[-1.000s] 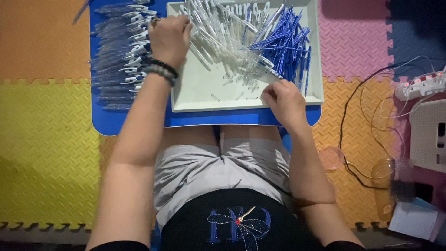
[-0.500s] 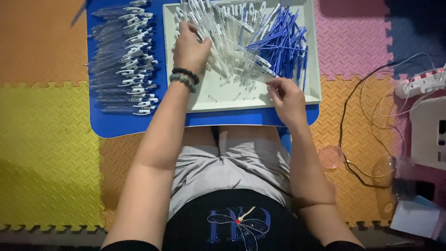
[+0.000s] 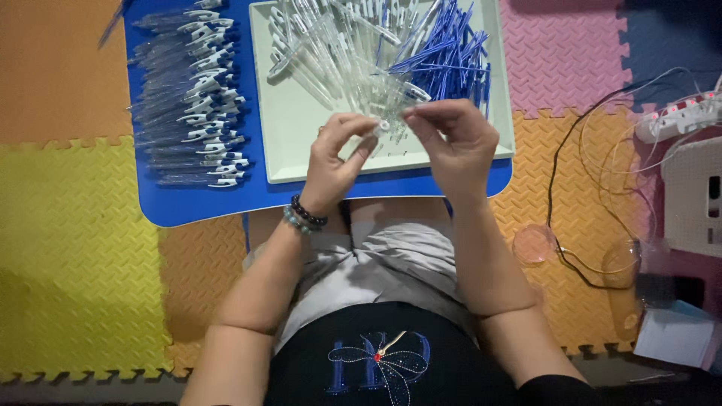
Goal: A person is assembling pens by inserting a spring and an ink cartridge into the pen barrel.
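Note:
My left hand (image 3: 337, 154) and my right hand (image 3: 451, 139) meet over the front of a pale green tray (image 3: 301, 146). Together they pinch a small clear plastic pen part (image 3: 385, 125) between their fingertips. The tray holds a heap of clear pen barrels (image 3: 331, 45) and a bundle of blue refills (image 3: 447, 53). Left of the tray, a row of assembled clear pens with white clips (image 3: 188, 98) lies on a blue board (image 3: 195, 203). My left wrist wears dark bead bracelets.
The blue board rests over my lap on coloured foam floor mats (image 3: 68, 225). At the right lie a white power strip (image 3: 681, 116), thin cables (image 3: 594, 195), clear round lids (image 3: 534, 244) and a white device (image 3: 696, 195).
My left hand left the pen row, crossed to the tray and came back toward me. My right hand rose from the tray's front edge. Both now meet on one clear part.

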